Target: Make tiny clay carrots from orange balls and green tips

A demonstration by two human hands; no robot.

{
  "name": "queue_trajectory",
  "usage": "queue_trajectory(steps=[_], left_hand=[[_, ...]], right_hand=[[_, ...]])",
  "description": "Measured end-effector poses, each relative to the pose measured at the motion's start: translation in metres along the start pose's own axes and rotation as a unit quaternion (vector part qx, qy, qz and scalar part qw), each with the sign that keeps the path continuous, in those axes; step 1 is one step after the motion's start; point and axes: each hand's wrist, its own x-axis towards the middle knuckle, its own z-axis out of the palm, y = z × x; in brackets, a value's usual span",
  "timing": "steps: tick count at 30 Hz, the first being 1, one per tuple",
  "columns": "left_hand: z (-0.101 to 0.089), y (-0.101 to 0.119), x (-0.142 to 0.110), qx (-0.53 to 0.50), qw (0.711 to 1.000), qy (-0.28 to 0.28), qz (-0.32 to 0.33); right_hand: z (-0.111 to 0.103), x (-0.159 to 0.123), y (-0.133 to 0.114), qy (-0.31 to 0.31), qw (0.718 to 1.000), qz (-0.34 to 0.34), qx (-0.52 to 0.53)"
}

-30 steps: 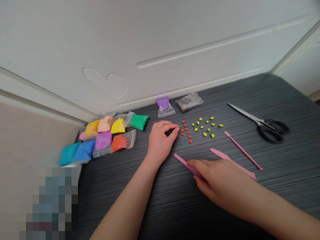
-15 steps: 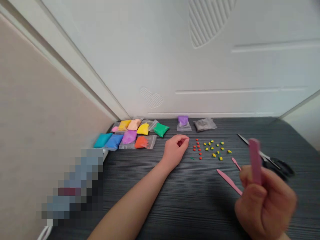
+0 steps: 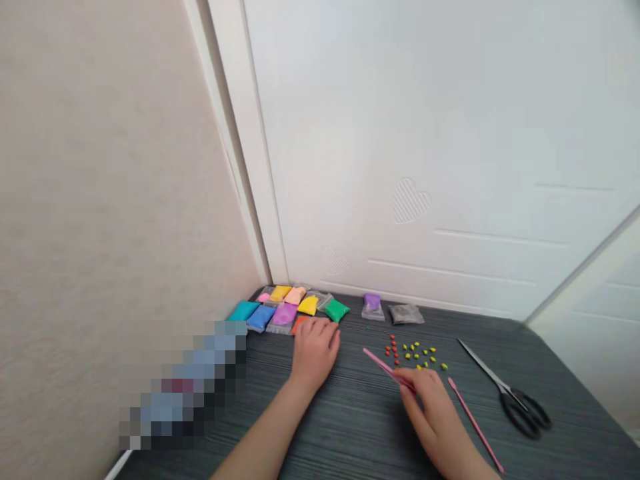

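Note:
My left hand [image 3: 315,350] rests palm down at the front of the orange clay bag [image 3: 300,325], covering most of it; its fingers are slightly bent and I see nothing in them. Between the thumb and fingers of my right hand [image 3: 425,403], a pink modelling tool [image 3: 379,361] points forward and left, low over the table. Whether a second tool lies along it, I cannot tell. Just beyond that hand are small red pieces [image 3: 393,343] in two rows and several yellow-and-green pieces [image 3: 416,356]. Another slim pink tool [image 3: 474,421] lies to its right.
Black-handled scissors [image 3: 505,393] lie at the right. Bags of coloured clay, among them a green one [image 3: 337,309], are grouped at the back left. A purple bag [image 3: 372,303] and a grey bag [image 3: 406,314] sit near the white panel [image 3: 350,167]. A blurred-out object [image 3: 195,373] stands left.
My left hand has moved left from beside the red pieces to the orange bag. The right hand has come down and left with a pink tool. The pink knife-shaped tool no longer lies apart on the table.

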Motion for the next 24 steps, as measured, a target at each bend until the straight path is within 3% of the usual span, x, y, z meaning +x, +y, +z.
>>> queue_trajectory(steps=[4, 10, 15, 19, 21, 24], left_hand=[[-0.017, -0.028, -0.009, 0.108, 0.993, 0.003, -0.055], [-0.013, -0.035, -0.01, 0.068, 0.995, 0.003, -0.071], [-0.025, -0.039, -0.005, -0.036, 0.995, 0.018, -0.094], [-0.034, -0.044, 0.001, -0.168, 0.978, 0.0, -0.121], [-0.034, -0.04, 0.005, -0.253, 0.957, -0.037, -0.136], [-0.03, -0.025, 0.011, -0.381, 0.903, -0.132, -0.149]], right_hand=[[0.004, 0.0, -0.016, -0.079, 0.996, -0.009, -0.042], [0.004, 0.001, -0.019, -0.093, 0.992, 0.016, -0.089], [0.011, -0.001, -0.003, -0.066, 0.995, 0.028, -0.063], [0.015, -0.001, 0.006, -0.034, 0.999, 0.028, -0.012], [0.014, 0.007, 0.005, -0.02, 0.999, 0.033, 0.008], [0.012, 0.028, -0.003, 0.009, 0.997, 0.046, 0.065]])
